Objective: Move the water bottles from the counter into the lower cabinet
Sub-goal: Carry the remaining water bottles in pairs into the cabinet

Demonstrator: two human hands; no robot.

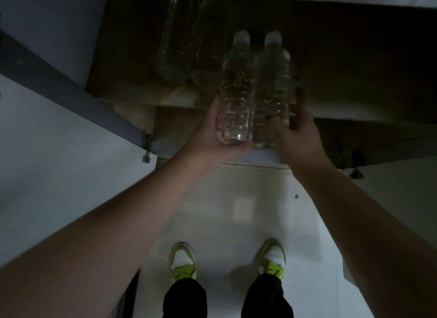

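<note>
I look down into the open lower cabinet (354, 64), its inside dark. My left hand (208, 137) grips the base of one clear water bottle (236, 85), white cap pointing into the cabinet. My right hand (300, 130) grips a second clear bottle (272, 81) right beside it, the two touching side by side over the cabinet's front edge. Two more bottles (175, 45) lie on the shelf at the back left, close together and dim.
The left cabinet door (59, 133) stands open with a hinge at its inner edge. The right door (402, 182) is open too. Below lies a pale floor (236, 199) with my two feet in green-laced shoes (183, 261).
</note>
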